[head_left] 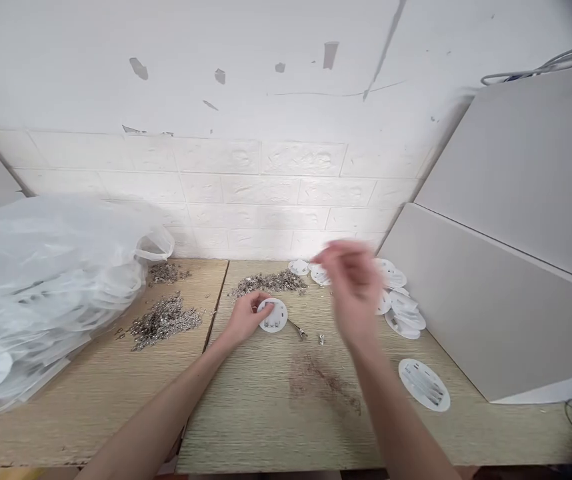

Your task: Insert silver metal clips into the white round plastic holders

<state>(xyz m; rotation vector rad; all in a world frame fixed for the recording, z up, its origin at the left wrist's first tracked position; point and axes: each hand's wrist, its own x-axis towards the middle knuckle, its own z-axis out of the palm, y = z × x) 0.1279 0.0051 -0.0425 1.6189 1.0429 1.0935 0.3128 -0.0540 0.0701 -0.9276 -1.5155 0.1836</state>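
Observation:
My left hand grips the left edge of a round white plastic piece with slots in it, near the middle of the table. My right hand is raised over the table to the right of that piece and is smeared by motion; whether its fingers hold anything cannot be made out. Between the hands, a small tool with a dark, thin end lies beside the round piece, and a small metal part rests just to its right. Behind my left hand is a pile of small metal parts.
Clear plastic bags of white round pieces fill the left side. More metal parts are heaped beside them. White discs are piled at the right, with a single disc nearer me. Grey panels border the table's right side.

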